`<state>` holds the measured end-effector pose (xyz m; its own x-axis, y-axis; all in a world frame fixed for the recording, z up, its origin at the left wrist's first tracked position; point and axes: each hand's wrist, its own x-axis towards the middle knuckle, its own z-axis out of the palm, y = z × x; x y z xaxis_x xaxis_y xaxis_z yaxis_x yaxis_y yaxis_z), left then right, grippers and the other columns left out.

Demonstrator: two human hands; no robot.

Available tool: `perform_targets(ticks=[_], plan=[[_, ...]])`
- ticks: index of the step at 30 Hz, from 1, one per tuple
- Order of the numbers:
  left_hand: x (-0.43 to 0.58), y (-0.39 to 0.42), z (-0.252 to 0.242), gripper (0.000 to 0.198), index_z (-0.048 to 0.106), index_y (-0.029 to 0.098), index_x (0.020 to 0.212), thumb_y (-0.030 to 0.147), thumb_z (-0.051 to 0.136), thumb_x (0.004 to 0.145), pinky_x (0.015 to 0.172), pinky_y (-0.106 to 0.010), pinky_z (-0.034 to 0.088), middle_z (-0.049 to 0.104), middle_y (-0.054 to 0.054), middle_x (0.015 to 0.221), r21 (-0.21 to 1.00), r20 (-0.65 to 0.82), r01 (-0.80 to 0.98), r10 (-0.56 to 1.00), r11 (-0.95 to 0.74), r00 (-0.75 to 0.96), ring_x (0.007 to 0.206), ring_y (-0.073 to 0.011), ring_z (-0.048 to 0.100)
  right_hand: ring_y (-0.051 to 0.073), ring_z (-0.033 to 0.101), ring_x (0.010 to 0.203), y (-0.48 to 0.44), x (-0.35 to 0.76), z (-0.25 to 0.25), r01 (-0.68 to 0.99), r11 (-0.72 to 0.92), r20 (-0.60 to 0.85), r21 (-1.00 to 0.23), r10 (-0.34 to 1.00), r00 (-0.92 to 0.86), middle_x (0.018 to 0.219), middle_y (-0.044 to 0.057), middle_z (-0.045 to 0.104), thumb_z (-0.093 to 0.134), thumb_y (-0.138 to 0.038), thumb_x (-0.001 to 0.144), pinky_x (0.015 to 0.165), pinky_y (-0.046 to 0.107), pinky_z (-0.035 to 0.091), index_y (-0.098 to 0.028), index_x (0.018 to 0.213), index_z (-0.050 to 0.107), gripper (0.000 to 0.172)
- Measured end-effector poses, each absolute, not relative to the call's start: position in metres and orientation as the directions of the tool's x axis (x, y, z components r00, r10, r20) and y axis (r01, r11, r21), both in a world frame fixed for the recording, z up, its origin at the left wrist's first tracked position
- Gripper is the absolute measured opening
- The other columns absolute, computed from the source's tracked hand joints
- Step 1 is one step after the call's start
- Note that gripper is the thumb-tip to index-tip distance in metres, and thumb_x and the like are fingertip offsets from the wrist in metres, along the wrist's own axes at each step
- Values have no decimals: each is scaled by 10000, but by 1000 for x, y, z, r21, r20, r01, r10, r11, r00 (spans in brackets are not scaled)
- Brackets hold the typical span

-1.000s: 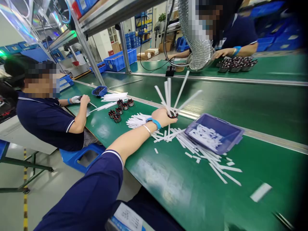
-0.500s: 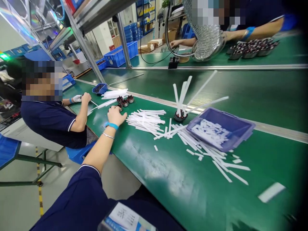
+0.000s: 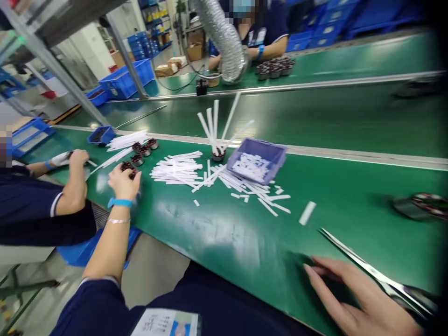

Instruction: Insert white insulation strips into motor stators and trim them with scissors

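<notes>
My left hand [image 3: 123, 184] is at the near left of the green bench, its fingers curled over a round motor stator [image 3: 129, 168] with dark red and black windings. Several similar stators [image 3: 144, 150] stand just beyond it. At the lower right, my right hand [image 3: 360, 294] is empty, thumb and fingers apart above the bench. Beside it lie long metal scissors [image 3: 364, 265] with dark handles, partly behind the hand. Another stator [image 3: 423, 206], blurred, sits at the right edge. White strips [image 3: 177, 169] are heaped in the middle.
A purple bin [image 3: 276, 163] holds short white pieces; strips lie around and under it. Behind, a stator [image 3: 218, 155] has strips standing in it. A co-worker's hands [image 3: 75, 157] are at the left; another person [image 3: 269, 46] sits across, near a silver duct [image 3: 227, 42].
The view has swung right, bringing my right hand and the scissors into sight. My left hand, reaching towards the stators before, now has its fingers around one.
</notes>
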<state>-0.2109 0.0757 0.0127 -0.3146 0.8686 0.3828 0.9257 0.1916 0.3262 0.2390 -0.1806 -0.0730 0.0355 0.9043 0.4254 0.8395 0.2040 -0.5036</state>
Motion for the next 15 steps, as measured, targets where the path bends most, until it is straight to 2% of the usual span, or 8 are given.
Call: perform_targets(ticks=[1,2,4,5,7,9,13,15], plan=[[-203,68,15,221,596,174,772,390,639,796,1083,-548,369,554,-106,1267,401,398,906,865,137,-307,1270,-324,445,228,691,780,-176,240,-67,871,201,455,-448,890,29,912,50,685,583,-335,912,745,360,554,-240,1057,595,174],[-192,59,18,240,608,182,785,419,641,786,1046,-491,424,619,-91,1138,591,381,806,878,9,-289,1187,-285,523,226,691,786,-168,241,-61,900,203,492,-385,871,14,918,55,687,560,-338,923,746,355,551,-233,1045,600,166],[-158,39,23,337,630,185,810,515,654,744,913,-424,515,670,-61,908,904,183,416,968,-98,-171,981,-240,625,220,691,810,-146,247,-47,950,169,545,-264,839,2,942,66,693,518,-321,941,715,333,542,-212,1029,623,176],[-137,28,25,375,632,182,807,544,669,717,834,-398,541,680,-61,878,977,41,210,998,-30,-52,907,-227,643,213,687,809,-133,251,-41,967,143,531,-211,847,-9,956,73,695,487,-292,949,673,314,531,-201,1030,638,194],[-89,9,27,443,635,175,816,599,674,693,637,-331,544,689,-71,838,970,-228,-35,952,240,203,774,-202,652,218,680,867,-106,261,-36,986,108,407,-130,912,-46,1047,98,690,417,-193,937,653,304,519,-182,1053,663,272],[-42,-3,26,479,615,176,840,618,697,674,453,-225,438,653,-44,734,878,-393,-112,833,466,389,629,-148,612,224,673,840,-82,271,-37,993,91,261,-75,963,-69,1091,122,678,394,-131,894,632,317,512,-167,995,694,319],[19,-4,11,481,577,211,1130,544,641,788,370,-196,380,559,45,618,763,-481,-68,636,643,603,398,-64,455,228,650,762,-61,287,-42,987,129,160,-91,981,-113,915,95,683,496,-169,793,604,327,497,-192,705,667,194],[29,1,0,457,583,183,1110,547,578,834,369,-217,412,556,39,606,731,-493,-49,576,680,652,378,-73,460,234,639,738,-62,288,-38,981,136,150,-137,982,-115,845,79,680,540,-187,712,607,335,493,-208,620,605,115]])
